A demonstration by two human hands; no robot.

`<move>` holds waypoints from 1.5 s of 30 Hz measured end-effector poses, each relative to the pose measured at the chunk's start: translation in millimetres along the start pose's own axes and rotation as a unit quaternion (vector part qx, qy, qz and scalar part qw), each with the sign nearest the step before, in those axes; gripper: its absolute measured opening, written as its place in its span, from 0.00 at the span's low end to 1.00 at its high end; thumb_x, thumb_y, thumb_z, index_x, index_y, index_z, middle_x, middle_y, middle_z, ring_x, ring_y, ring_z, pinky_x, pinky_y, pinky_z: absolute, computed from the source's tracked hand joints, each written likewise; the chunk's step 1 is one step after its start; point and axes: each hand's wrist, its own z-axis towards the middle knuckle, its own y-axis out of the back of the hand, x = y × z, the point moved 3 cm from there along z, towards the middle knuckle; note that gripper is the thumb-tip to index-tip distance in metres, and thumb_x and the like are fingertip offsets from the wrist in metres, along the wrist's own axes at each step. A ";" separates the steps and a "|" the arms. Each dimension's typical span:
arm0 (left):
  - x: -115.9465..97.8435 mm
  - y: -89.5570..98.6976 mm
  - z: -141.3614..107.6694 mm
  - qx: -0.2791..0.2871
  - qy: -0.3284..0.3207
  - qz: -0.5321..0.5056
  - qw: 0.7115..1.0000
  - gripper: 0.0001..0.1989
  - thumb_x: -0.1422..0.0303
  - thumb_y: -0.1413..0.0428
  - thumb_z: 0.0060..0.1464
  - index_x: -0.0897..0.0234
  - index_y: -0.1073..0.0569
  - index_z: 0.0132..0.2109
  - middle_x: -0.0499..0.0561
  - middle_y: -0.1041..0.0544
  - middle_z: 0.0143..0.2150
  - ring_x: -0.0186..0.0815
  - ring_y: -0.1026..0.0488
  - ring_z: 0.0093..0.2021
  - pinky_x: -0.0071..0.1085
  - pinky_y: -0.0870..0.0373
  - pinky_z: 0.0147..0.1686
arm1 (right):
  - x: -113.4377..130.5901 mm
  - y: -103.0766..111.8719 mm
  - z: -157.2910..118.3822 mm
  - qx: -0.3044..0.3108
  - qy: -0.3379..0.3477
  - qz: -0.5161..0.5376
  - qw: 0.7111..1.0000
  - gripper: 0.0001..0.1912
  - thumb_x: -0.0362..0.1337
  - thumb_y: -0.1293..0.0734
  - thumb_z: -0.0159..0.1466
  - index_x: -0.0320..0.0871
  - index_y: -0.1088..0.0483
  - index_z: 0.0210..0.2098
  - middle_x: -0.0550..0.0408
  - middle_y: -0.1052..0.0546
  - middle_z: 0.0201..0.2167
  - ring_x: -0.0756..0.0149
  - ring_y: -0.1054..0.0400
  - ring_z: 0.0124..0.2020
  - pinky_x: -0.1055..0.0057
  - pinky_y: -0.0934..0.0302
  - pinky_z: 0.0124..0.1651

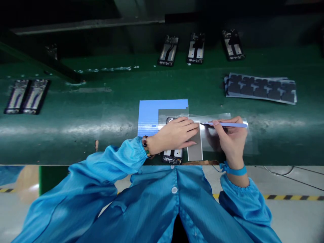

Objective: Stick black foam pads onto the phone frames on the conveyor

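Observation:
My left hand lies flat, fingers stretched to the right and slightly apart. It covers the middle of an opened phone and presses on a grey rectangular sheet with a pale edge. In my right hand is a slim blue tool that looks like tweezers, pinched between thumb and fingers. Its thin tip points left, close to the grey sheet's upper right corner and my left fingertips. Clear film extends beneath my right hand. A blue sheet lies behind my left hand.
Several opened phones stand at the back, among them one phone; a pair, including another phone, lies left. Sheets with black die-cut pieces rest at right. A post rises at left. The bench's front edge is near my body.

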 end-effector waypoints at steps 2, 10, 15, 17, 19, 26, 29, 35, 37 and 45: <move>0.4 -0.3 -0.4 0.001 0.001 -0.004 1.000 0.24 0.53 0.45 0.79 0.68 0.21 0.65 0.59 0.19 0.69 0.46 0.21 0.65 0.44 0.29 0.71 | 0.6 -0.5 0.2 0.000 -0.003 -0.001 1.000 0.25 0.54 0.17 0.63 0.51 0.32 0.40 0.56 0.15 0.37 0.54 0.15 0.42 0.49 0.23 0.55; 0.5 -2.0 -2.0 -0.008 0.005 -0.008 1.000 0.24 0.54 0.45 0.79 0.69 0.22 0.66 0.58 0.19 0.69 0.46 0.21 0.66 0.44 0.30 0.73 | -4.2 -0.4 2.5 -0.004 -0.005 -0.006 1.000 0.24 0.55 0.17 0.62 0.51 0.31 0.40 0.54 0.16 0.37 0.52 0.16 0.42 0.46 0.22 0.55; 0.6 0.0 -1.7 -0.016 0.002 -0.012 1.000 0.23 0.55 0.45 0.79 0.70 0.22 0.65 0.59 0.18 0.68 0.46 0.20 0.66 0.45 0.30 0.74 | 1.0 -1.2 3.1 -0.007 -0.002 -0.016 1.000 0.23 0.55 0.17 0.62 0.50 0.29 0.38 0.55 0.16 0.36 0.53 0.15 0.41 0.47 0.22 0.53; 0.8 0.6 -2.2 -0.017 0.002 -0.016 1.000 0.23 0.55 0.43 0.78 0.69 0.22 0.65 0.60 0.18 0.67 0.46 0.20 0.66 0.46 0.31 0.74 | 4.1 -1.8 2.7 -0.004 0.004 -0.021 1.000 0.23 0.56 0.17 0.61 0.50 0.29 0.37 0.55 0.16 0.35 0.53 0.15 0.41 0.49 0.21 0.51; 0.8 0.3 -2.4 -0.017 0.005 -0.022 1.000 0.22 0.55 0.42 0.77 0.67 0.21 0.65 0.60 0.18 0.68 0.46 0.20 0.66 0.47 0.31 0.75 | 4.7 -2.1 2.3 -0.006 0.004 -0.024 1.000 0.24 0.56 0.16 0.61 0.50 0.28 0.36 0.55 0.16 0.35 0.53 0.15 0.41 0.49 0.21 0.50; 1.2 0.2 -2.9 -0.014 0.013 -0.043 0.999 0.22 0.54 0.41 0.77 0.66 0.21 0.65 0.61 0.20 0.70 0.46 0.20 0.68 0.48 0.30 0.76 | 6.3 3.1 5.5 -0.029 -0.008 0.049 0.998 0.26 0.52 0.14 0.58 0.51 0.32 0.36 0.58 0.17 0.36 0.55 0.16 0.40 0.45 0.20 0.56; 6.9 11.9 -21.8 -0.021 0.032 -0.070 0.997 0.25 0.50 0.42 0.77 0.65 0.23 0.67 0.62 0.22 0.72 0.47 0.21 0.69 0.50 0.31 0.78 | 22.8 11.2 -5.2 -0.061 0.005 0.089 0.994 0.25 0.47 0.14 0.59 0.51 0.33 0.35 0.59 0.17 0.35 0.57 0.16 0.39 0.46 0.19 0.57; 5.0 36.7 -92.6 0.023 0.068 -0.145 0.987 0.44 0.38 0.35 0.65 0.62 0.29 0.74 0.65 0.27 0.77 0.54 0.28 0.77 0.58 0.36 0.81 | 41.7 -4.8 -84.0 0.056 -0.049 0.057 0.996 0.21 0.42 0.15 0.62 0.49 0.31 0.31 0.56 0.15 0.36 0.58 0.16 0.42 0.50 0.22 0.59; -3.4 39.5 -110.3 0.009 0.079 -0.155 0.985 0.44 0.37 0.35 0.65 0.62 0.28 0.74 0.65 0.27 0.77 0.54 0.28 0.77 0.59 0.37 0.81 | 41.3 -18.8 -115.1 0.084 -0.059 0.055 0.993 0.20 0.41 0.16 0.63 0.49 0.32 0.31 0.56 0.15 0.35 0.58 0.16 0.42 0.48 0.24 0.63; -34.9 32.5 -134.8 -0.097 0.035 -0.162 0.981 0.05 0.65 0.37 0.75 0.59 0.16 0.49 0.48 0.11 0.56 0.35 0.16 0.63 0.39 0.27 0.73 | 32.9 -49.5 -160.3 0.088 -0.032 0.021 0.995 0.17 0.42 0.19 0.67 0.50 0.31 0.32 0.57 0.17 0.35 0.58 0.19 0.42 0.46 0.31 0.67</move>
